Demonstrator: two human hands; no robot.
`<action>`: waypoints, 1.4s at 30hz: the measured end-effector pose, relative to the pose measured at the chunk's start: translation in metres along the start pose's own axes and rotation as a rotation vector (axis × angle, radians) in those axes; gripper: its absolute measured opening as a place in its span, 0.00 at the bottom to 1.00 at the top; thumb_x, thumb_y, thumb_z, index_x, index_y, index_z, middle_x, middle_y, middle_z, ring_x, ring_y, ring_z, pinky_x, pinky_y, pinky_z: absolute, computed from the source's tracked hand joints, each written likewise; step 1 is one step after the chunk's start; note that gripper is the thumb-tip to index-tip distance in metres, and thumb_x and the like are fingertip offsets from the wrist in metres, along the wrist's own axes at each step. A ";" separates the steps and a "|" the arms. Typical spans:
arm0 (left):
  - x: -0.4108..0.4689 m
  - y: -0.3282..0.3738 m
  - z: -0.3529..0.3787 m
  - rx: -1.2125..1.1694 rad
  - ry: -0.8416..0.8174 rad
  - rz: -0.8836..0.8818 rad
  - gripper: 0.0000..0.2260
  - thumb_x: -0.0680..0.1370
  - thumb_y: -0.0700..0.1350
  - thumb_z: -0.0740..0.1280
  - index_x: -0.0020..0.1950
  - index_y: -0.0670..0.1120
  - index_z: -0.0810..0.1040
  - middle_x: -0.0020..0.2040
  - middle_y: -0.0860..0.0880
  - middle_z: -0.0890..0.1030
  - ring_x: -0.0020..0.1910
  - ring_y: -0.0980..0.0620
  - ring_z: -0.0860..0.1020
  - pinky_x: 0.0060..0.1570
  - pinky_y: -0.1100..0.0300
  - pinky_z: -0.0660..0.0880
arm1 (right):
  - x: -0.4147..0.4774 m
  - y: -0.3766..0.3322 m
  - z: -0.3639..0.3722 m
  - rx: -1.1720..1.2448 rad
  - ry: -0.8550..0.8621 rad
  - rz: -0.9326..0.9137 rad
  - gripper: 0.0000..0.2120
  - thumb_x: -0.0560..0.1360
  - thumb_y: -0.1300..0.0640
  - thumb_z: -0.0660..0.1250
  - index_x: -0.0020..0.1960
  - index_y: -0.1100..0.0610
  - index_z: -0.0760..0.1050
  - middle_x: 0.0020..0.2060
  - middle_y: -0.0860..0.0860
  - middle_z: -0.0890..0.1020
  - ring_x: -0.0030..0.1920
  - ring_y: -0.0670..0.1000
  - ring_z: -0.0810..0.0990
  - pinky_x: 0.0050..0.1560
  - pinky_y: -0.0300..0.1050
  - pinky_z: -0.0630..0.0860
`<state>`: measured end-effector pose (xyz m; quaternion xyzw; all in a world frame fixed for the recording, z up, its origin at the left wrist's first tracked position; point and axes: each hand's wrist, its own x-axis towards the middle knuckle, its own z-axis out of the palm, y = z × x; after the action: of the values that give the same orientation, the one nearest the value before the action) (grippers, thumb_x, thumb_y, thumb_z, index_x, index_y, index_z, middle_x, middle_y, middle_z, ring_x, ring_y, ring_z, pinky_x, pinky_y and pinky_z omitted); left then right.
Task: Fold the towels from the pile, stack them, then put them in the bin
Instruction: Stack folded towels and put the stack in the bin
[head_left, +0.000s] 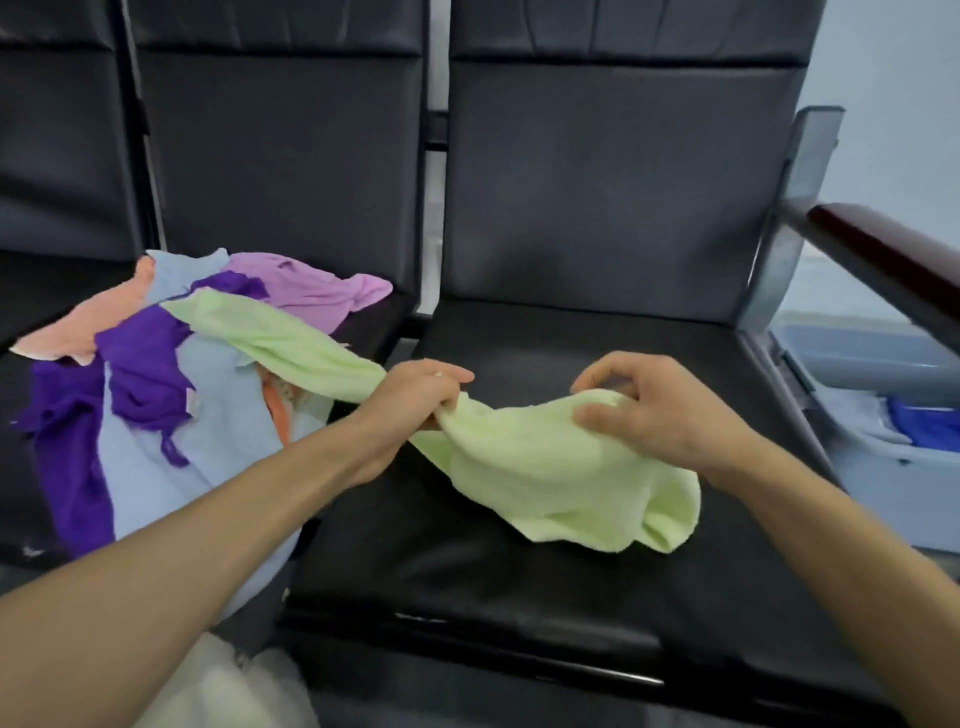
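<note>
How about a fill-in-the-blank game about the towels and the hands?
1. The left hand and the right hand both hold one towel, coloured light ____.
2. The pile of unfolded towels lies on the person's ____ side.
3. The bin stands beyond the armrest, on the person's ____ side.
4. The seat under the held towel is coloured ____.

Missing words: green, left, right, black.
</note>
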<state>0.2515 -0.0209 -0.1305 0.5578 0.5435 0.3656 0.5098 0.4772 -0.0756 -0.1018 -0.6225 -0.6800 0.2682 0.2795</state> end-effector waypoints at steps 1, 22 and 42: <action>-0.002 0.000 0.004 0.030 -0.047 -0.001 0.17 0.73 0.32 0.58 0.54 0.45 0.81 0.44 0.47 0.77 0.44 0.53 0.75 0.42 0.63 0.73 | -0.002 0.000 -0.004 -0.122 -0.034 -0.068 0.05 0.72 0.54 0.71 0.46 0.46 0.80 0.42 0.40 0.83 0.43 0.39 0.80 0.42 0.34 0.72; -0.015 -0.026 0.003 0.944 -0.462 0.147 0.17 0.77 0.59 0.65 0.42 0.45 0.78 0.33 0.52 0.79 0.33 0.55 0.77 0.39 0.61 0.72 | 0.025 0.035 0.044 -0.527 -0.249 0.203 0.19 0.76 0.43 0.64 0.46 0.60 0.77 0.39 0.53 0.80 0.42 0.55 0.81 0.37 0.45 0.72; -0.005 0.014 0.029 -0.250 -0.143 0.047 0.22 0.71 0.25 0.62 0.54 0.48 0.78 0.52 0.43 0.78 0.48 0.46 0.77 0.43 0.55 0.75 | 0.003 0.046 -0.029 0.970 0.257 0.302 0.18 0.71 0.64 0.73 0.61 0.61 0.77 0.53 0.56 0.84 0.52 0.56 0.83 0.45 0.48 0.81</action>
<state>0.2818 -0.0289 -0.1226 0.5270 0.4428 0.4018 0.6040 0.5297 -0.0685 -0.1143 -0.5404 -0.3405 0.5110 0.5753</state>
